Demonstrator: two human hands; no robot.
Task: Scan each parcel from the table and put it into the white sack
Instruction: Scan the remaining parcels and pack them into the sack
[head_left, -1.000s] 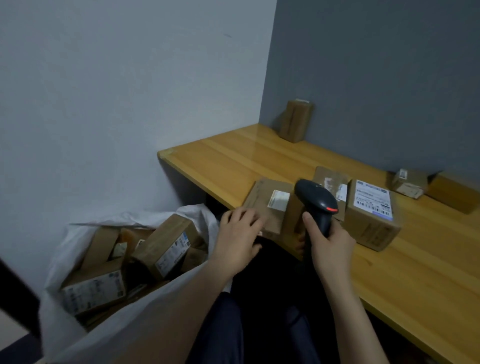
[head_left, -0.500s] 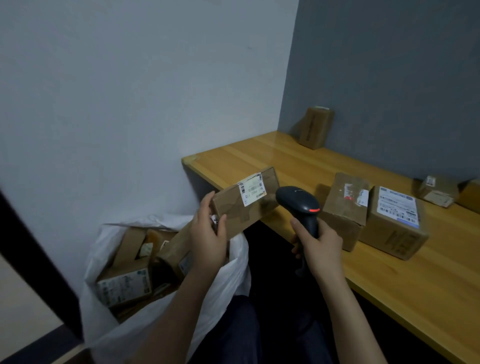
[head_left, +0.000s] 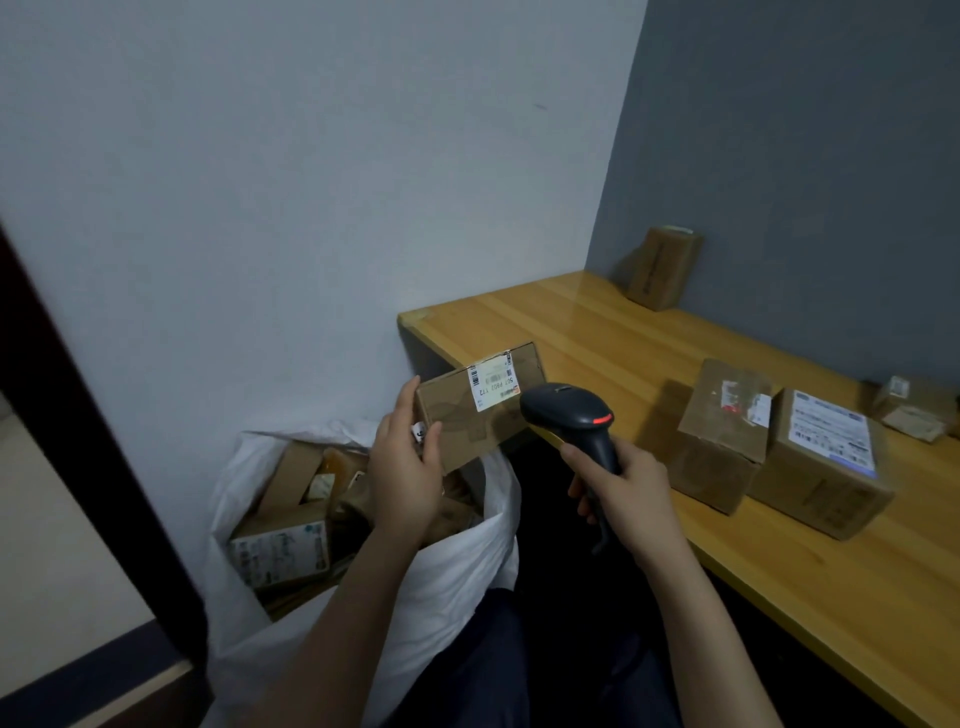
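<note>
The left hand holds a cardboard parcel above the open white sack, its fingers and thumb clamped on one end, the label facing up. The right hand has its fingers curled tight round the barcode scanner, whose head is just beside the label. More parcels sit on the bench.

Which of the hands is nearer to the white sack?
Left. The left hand, gripping a parcel, is over the white sack; the right hand, gripping the scanner, is off to its right.

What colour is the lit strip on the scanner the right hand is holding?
Orange-red: the strip glows on the black scanner; head view shows it best.
</note>
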